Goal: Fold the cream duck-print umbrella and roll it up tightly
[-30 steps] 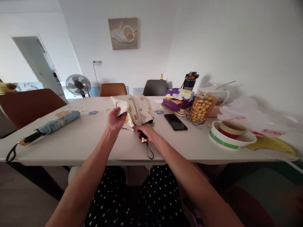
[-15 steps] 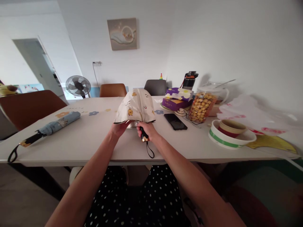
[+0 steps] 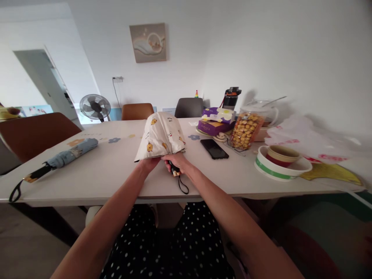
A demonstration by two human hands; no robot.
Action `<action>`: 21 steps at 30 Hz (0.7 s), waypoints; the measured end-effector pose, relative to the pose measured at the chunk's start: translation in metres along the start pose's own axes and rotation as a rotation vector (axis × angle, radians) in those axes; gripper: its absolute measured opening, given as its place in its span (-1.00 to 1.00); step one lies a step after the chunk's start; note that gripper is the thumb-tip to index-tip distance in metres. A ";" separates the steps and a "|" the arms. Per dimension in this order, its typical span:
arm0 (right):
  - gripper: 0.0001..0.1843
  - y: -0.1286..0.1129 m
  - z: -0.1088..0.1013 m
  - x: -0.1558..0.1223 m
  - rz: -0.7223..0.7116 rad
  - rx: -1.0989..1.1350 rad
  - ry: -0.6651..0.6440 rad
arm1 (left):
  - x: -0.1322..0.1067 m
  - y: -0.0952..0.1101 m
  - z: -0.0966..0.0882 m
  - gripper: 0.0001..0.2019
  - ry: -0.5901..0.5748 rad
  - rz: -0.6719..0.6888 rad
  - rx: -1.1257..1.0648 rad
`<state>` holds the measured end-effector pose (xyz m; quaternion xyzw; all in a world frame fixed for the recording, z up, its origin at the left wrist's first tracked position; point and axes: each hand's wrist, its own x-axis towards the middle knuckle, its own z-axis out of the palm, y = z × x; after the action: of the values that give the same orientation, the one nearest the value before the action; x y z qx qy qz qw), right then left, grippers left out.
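A cream umbrella (image 3: 161, 133) with yellow cartoon prints points away from me over the table, its canopy loosely folded. My right hand (image 3: 176, 162) is closed round its black handle, and a wrist strap (image 3: 183, 186) hangs from the gold-coloured end. Under the canopy's near edge is my left hand (image 3: 149, 164); its fingers are hidden by the fabric, so their grip does not show. A folded blue umbrella (image 3: 72, 153) lies on the left side of the table, its black handle toward me.
On the right of the white table (image 3: 116, 182) lie a phone (image 3: 214, 148), purple boxes (image 3: 216, 126), a snack jar (image 3: 247, 130), stacked paper bowls (image 3: 281, 164) and a plastic bag (image 3: 308, 137). Chairs and a fan (image 3: 95, 106) stand beyond.
The cream canopy has shifted slightly left and toward me, and now lies flatter. My left hand has moved right, closer to my right hand, which still grips the handle.
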<state>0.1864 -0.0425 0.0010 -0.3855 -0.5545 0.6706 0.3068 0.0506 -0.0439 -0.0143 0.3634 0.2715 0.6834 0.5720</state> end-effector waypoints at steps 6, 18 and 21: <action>-0.83 0.001 0.003 -0.004 0.021 -0.060 0.027 | 0.002 -0.001 0.003 -0.64 0.152 -0.013 -0.180; -0.75 0.007 0.000 0.001 -0.017 0.097 -0.043 | -0.002 0.004 -0.001 -0.71 0.181 0.013 -0.022; -0.77 0.004 -0.001 0.002 -0.069 0.182 0.054 | 0.001 0.004 -0.005 -0.77 0.121 0.026 0.040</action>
<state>0.1865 -0.0411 -0.0032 -0.3547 -0.4958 0.6967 0.3782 0.0446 -0.0434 -0.0137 0.3362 0.3143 0.7058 0.5385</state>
